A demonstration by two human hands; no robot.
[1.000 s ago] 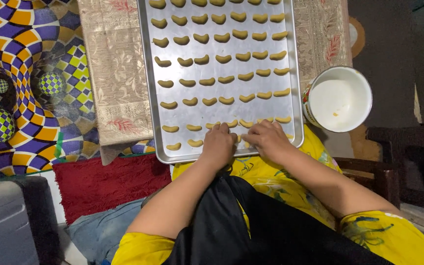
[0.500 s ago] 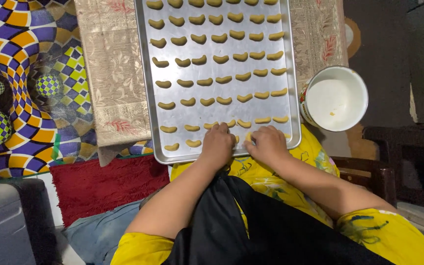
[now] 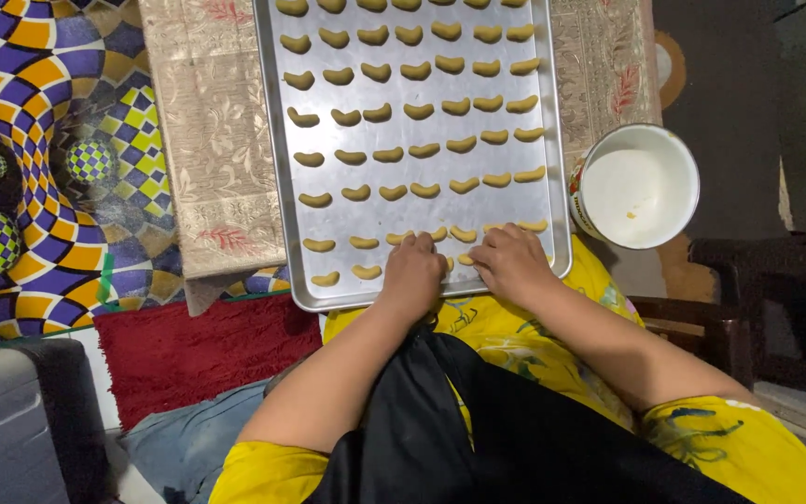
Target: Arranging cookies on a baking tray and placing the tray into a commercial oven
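A silver baking tray (image 3: pixel 338 210) lies in front of me, filled with rows of small curved yellow dough pieces (image 3: pixel 420 111). My left hand (image 3: pixel 412 273) and my right hand (image 3: pixel 510 262) rest side by side on the tray's near edge, fingers curled over the last row. A dough piece (image 3: pixel 465 259) sits between the two hands, and their fingertips touch it. Whether either hand grips it is hidden by the fingers. My yellow sleeves and a black cloth on my lap fill the bottom of the view.
A white bowl (image 3: pixel 636 185) stands right of the tray. The tray lies on a beige patterned cloth (image 3: pixel 216 149). A bright checkered mat (image 3: pixel 39 159) covers the left, a red rug (image 3: pixel 188 350) lies below it, and a dark chair (image 3: pixel 757 289) stands at the right.
Both hands have stayed at the tray's near edge, drawing slightly closer together. The camera has tilted a little, so the tray sits higher in view.
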